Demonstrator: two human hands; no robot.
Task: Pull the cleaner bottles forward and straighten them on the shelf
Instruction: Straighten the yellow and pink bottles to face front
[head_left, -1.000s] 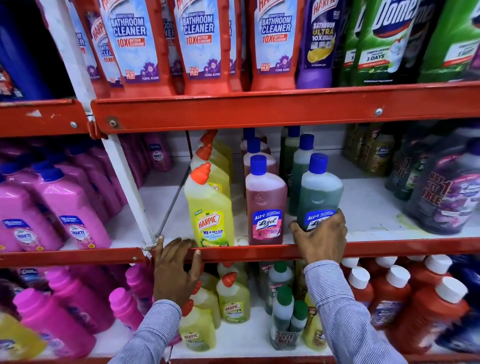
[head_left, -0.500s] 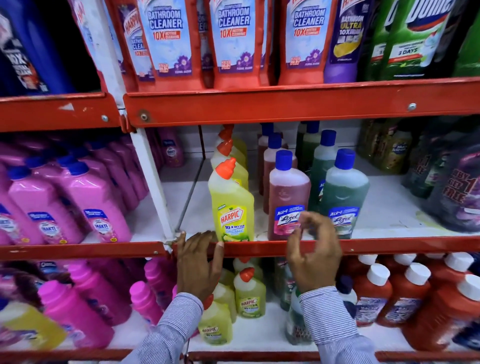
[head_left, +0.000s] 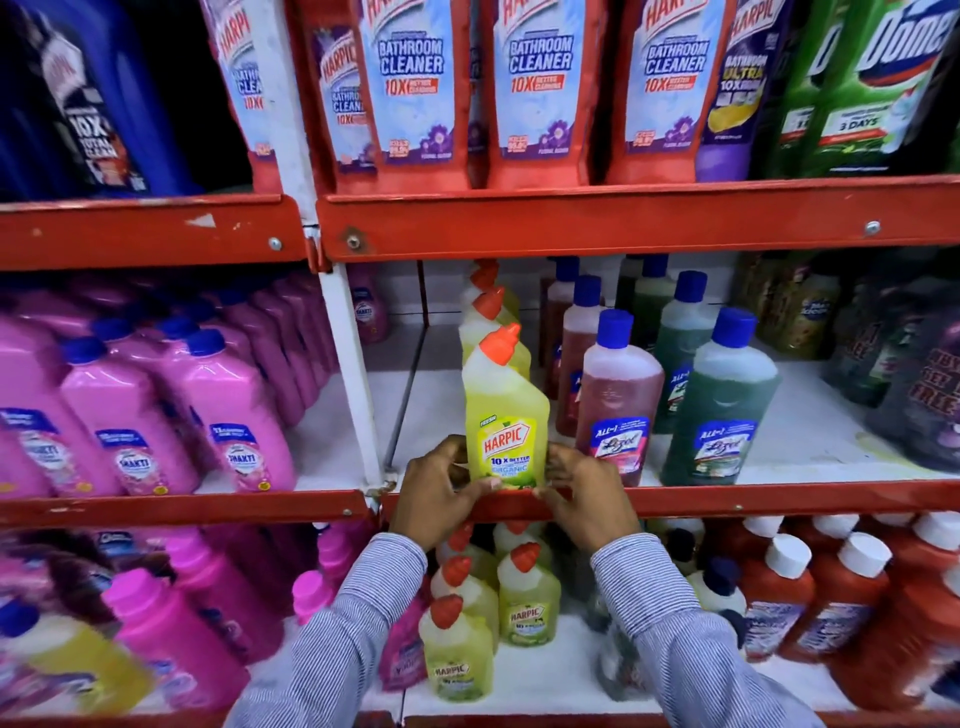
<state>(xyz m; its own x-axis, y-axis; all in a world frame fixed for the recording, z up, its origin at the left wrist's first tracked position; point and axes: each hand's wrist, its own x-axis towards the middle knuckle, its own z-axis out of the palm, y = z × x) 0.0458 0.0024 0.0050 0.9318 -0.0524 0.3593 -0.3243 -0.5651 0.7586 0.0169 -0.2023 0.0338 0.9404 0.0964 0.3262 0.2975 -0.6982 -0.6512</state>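
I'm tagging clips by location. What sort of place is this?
Most likely a shop's cleaning aisle: red metal shelves hold many identical pink bottles, and both hands grip a yellow Harpic bottle at the shelf edge.

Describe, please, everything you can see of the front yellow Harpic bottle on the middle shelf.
The yellow Harpic bottle is translucent yellow-green plastic with an angled neck and an orange cap tilting up to the right. Its label, facing forward, reads Harpic, 10x better and organic. It stands upright at the red front lip of the middle shelf, first in a row of matching bottles, beside a reddish blue-capped bottle. The left hand and right hand touch its base from either side.
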